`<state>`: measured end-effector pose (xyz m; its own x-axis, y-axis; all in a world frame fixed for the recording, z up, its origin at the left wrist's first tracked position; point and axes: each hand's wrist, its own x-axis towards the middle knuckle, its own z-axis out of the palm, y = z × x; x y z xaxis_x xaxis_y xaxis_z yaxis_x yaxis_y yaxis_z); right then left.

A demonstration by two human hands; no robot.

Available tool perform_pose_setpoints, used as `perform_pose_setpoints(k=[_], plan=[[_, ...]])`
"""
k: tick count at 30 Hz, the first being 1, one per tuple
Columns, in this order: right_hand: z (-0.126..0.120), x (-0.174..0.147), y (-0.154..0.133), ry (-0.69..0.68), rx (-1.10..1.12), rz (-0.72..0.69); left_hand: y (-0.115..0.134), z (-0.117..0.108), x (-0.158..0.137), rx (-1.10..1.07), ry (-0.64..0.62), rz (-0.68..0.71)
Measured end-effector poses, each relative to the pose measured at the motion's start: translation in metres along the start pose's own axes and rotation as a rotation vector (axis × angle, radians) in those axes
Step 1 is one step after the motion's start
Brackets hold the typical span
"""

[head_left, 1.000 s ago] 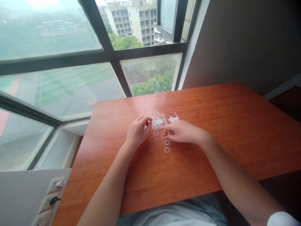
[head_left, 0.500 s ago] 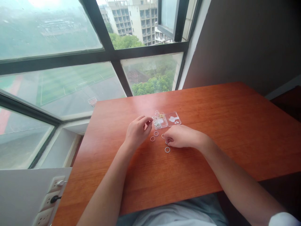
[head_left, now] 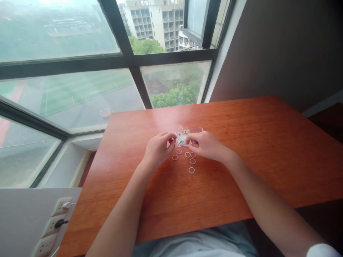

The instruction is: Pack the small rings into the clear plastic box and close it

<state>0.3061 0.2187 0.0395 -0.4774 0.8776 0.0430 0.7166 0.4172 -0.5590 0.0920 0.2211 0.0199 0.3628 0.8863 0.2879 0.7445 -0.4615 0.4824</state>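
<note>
Right hand [head_left: 205, 144] has been lifted off the loose pale rings [head_left: 191, 170] and brought up to the front-right side of the clear plastic box [head_left: 181, 145]. Grip is pinched, thumb and fingers drawn together; whether a ring or the box edge is held cannot be told. Left hand [head_left: 158, 147] is kept at the box's left side, also pinched; contents likewise can't be told.

Overlapped pair has been split: one ring is now set just beside another near the box, so four are left uncovered, just below the right grip. Two more are laid below the left fingertips. Gold-toned rings [head_left: 185, 131] are seen in the box's rear compartment. Lid [head_left: 197, 129], right of box on the bench [head_left: 235, 132], is now mostly hidden.
</note>
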Motion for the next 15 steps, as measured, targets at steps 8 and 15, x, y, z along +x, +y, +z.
perform_pose_setpoints(k=[8, 15], plan=[[0.026, 0.016, 0.009, 0.141, -0.108, 0.047, 0.000, -0.006, -0.001, 0.012, -0.027, -0.046], [0.019, 0.012, 0.015, 0.165, -0.090, 0.088, 0.011, -0.013, -0.003, 0.017, -0.139, 0.025]])
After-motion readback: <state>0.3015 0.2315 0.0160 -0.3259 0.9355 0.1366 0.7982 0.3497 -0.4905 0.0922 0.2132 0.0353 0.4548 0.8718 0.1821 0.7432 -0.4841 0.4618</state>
